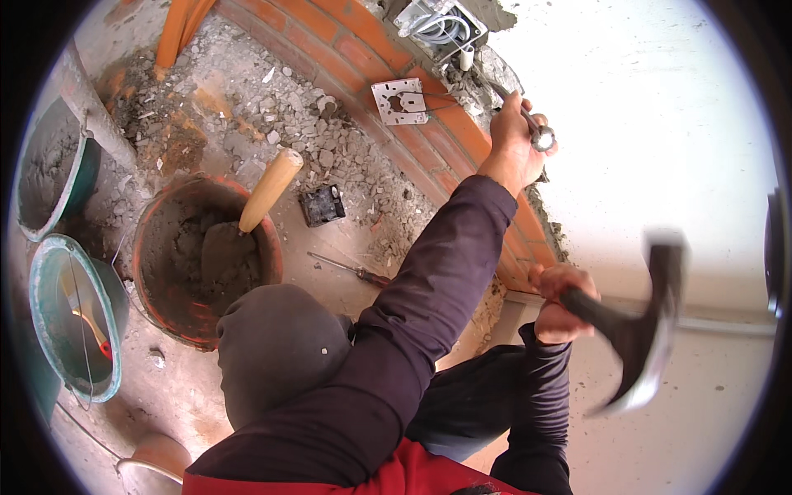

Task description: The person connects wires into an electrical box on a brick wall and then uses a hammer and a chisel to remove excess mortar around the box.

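My left hand is closed around a metal chisel, whose round struck end shows beside my fingers. The chisel's shaft runs up and away from me toward the broken edge of the white plaster, where bare brick begins; its tip I cannot make out. Lower and to the right, my right hand grips the dark handle of a hammer. The hammer head is blurred and held apart from the chisel. Just beyond my left hand, a wall box holds coiled grey cables.
A white mounting plate hangs at the brick by a wire. On the rubble-strewn floor are a black box, a screwdriver and an orange mortar bucket holding a wooden-handled trowel. Teal buckets stand left. Rounded grey cloth is nearby.
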`<state>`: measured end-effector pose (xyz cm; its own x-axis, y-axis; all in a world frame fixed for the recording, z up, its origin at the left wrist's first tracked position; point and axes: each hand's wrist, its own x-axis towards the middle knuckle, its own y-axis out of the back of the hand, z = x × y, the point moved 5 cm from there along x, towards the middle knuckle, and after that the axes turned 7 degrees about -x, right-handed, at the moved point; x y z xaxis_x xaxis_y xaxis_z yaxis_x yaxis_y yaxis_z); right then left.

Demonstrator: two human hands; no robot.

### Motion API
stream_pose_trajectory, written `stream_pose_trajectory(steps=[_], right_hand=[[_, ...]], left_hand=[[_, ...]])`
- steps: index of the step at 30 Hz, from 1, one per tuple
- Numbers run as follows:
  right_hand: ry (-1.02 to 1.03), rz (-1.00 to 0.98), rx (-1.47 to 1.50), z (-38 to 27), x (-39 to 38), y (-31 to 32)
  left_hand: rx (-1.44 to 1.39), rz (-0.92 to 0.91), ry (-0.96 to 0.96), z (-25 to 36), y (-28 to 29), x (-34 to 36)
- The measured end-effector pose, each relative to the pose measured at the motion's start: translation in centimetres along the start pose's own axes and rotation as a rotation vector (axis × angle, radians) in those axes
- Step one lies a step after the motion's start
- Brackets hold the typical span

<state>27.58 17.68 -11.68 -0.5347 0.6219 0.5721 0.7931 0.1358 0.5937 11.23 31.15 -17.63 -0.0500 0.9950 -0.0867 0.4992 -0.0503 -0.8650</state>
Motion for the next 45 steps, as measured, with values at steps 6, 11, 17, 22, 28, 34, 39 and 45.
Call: stream_pose_trajectory(steps=[6, 11, 17, 22, 28, 34, 39, 45], right_hand=[[-0.188, -0.103, -0.398, 3.4, 0.4, -1.2], [-0.369, -0.024, -0.255, 1.8, -1.7, 1.4], [-0.366, 0.047, -0.216, 0.2, -1.4, 2.2], [-0.350, 0.155, -0.155, -0.8, -1.8, 2.3], [0.068, -0.009, -0.115, -0.2, -0.8, 1.5], [-0.298, -0.031, -0.306, 1.8, -1.3, 0.2], [0.182, -0.042, 0.077, -2.3, 0.6, 0.9], [-0.460, -0.104, -0.312, 2.6, 0.3, 0.3]], left_hand=[[0.033, -0.032, -0.045, 0.8, 0.2, 1.2], [0.120, 0.116, -0.083, -1.6, 0.9, 0.0], [0.261, 0.025, 0.028, -2.0, 0.4, -0.6], [0.269, 0.037, 0.107, -1.0, -0.1, -1.0], [0.275, -0.004, 0.116, -0.2, -0.7, -0.3], [0.216, -0.012, 0.050, 0.9, -1.6, 0.2], [0.260, 0.039, 0.076, -0.5, -1.9, -0.8], [0.235, -0.035, 0.001, 0.5, -2.5, -0.2]])
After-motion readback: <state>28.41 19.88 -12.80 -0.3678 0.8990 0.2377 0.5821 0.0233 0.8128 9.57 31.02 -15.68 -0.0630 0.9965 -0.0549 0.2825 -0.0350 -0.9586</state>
